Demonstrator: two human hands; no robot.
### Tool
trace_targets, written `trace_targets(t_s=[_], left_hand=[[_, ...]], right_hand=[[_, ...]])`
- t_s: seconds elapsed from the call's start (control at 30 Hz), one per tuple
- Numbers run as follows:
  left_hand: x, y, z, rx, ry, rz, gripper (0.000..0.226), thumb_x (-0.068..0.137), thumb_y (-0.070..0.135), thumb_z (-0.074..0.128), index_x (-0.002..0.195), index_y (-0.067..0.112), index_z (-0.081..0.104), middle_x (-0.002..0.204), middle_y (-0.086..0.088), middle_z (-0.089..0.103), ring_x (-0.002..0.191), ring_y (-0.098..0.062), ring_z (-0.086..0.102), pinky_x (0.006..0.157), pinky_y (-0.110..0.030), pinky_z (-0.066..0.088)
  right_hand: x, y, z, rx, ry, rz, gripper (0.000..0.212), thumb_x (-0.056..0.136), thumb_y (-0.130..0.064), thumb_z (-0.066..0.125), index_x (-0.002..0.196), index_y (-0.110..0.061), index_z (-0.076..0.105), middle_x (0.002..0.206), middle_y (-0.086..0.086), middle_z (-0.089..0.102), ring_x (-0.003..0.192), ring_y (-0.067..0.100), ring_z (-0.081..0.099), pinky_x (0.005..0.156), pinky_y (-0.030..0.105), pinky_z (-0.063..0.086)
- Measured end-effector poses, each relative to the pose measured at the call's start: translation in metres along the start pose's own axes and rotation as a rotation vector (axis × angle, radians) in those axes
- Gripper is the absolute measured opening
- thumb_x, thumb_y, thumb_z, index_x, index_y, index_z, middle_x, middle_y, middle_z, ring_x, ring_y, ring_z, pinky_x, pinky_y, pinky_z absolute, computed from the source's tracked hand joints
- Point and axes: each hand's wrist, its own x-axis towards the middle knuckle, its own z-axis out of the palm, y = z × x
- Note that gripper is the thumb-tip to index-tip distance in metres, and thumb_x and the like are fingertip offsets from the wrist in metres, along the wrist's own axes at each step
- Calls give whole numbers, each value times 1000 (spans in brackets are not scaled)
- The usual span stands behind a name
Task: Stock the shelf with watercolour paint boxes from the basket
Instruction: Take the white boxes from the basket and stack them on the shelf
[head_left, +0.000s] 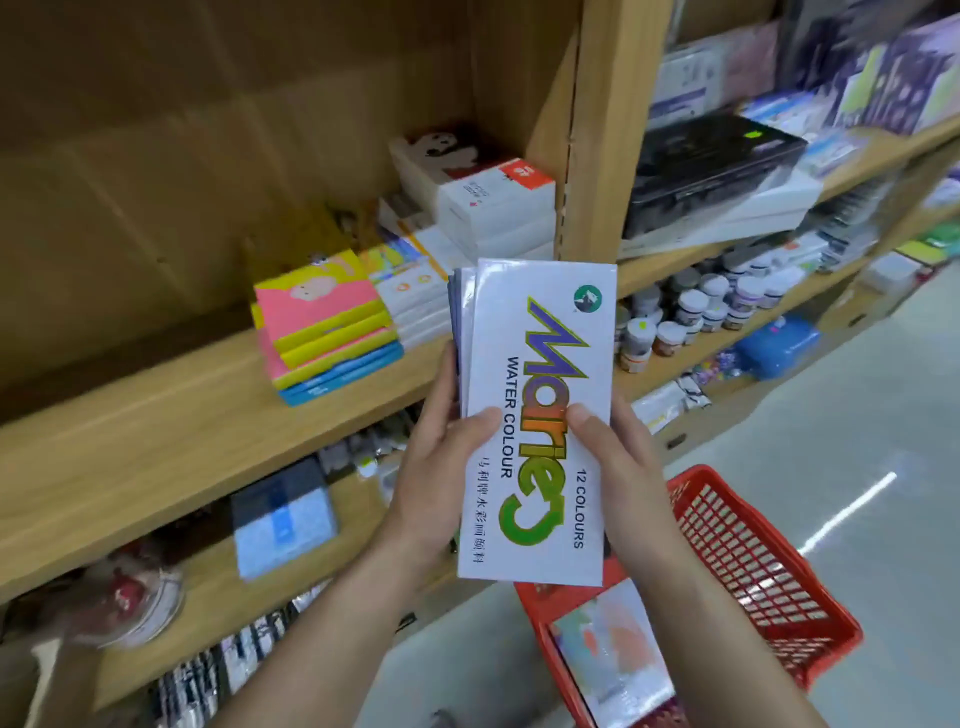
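I hold a small stack of white watercolour paint boxes (540, 415), the top one printed "Marie's Water Colour 12 Colours", upright in front of the wooden shelf (171, 415). My left hand (441, 467) grips the stack's left edge with the thumb on the front. My right hand (618, 462) grips the right edge the same way. Below and to the right, the red plastic basket (753, 561) stands on the floor with a colourful flat pack (613, 660) inside it.
On the shelf board lie a pink, yellow and blue stack of books (327, 332) and white boxes (493, 208) behind it. A wooden upright (608, 130) divides the shelving. Paint jars (696, 312) fill the right bay. Lower shelves hold blurred goods.
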Motion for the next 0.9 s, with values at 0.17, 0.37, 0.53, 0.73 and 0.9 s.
trace_targets(t_s=[0.17,0.37,0.53,0.73,0.9], left_hand=[[-28,67,-83,-18,118,139,70,86,16,56,149,45,43,121,0,77,93,-24,78,67,-32,62],[-40,116,-193,20,264,247,66,88,21,55,151,37,43,133,-11,70,101,-32,73,84,-45,57],[-16,130,-258,-2,388,202,57,91,19,52,146,30,49,130,-8,72,98,-23,74,81,-37,58],[20,135,-299,-51,439,-9,12,104,13,49,109,14,59,70,-4,77,55,-16,73,47,-23,55],[5,135,-307,22,345,-14,15,105,17,47,101,21,61,81,-1,80,62,-11,76,50,-20,56]], right_hand=[[10,6,109,12,-197,10,31,96,-22,62,126,-19,68,111,6,81,90,21,80,69,28,62],[32,31,236,-31,-394,87,33,95,-29,63,127,-32,65,107,-5,82,87,14,79,67,26,61],[59,58,307,-157,-307,228,34,101,-28,63,133,-18,66,122,6,77,109,26,75,95,43,59],[101,65,332,-285,-267,401,34,104,-37,56,102,-11,79,94,11,84,77,25,81,66,32,64],[92,73,322,-283,-375,356,22,104,-26,56,116,-18,73,89,-1,84,77,16,81,63,28,62]])
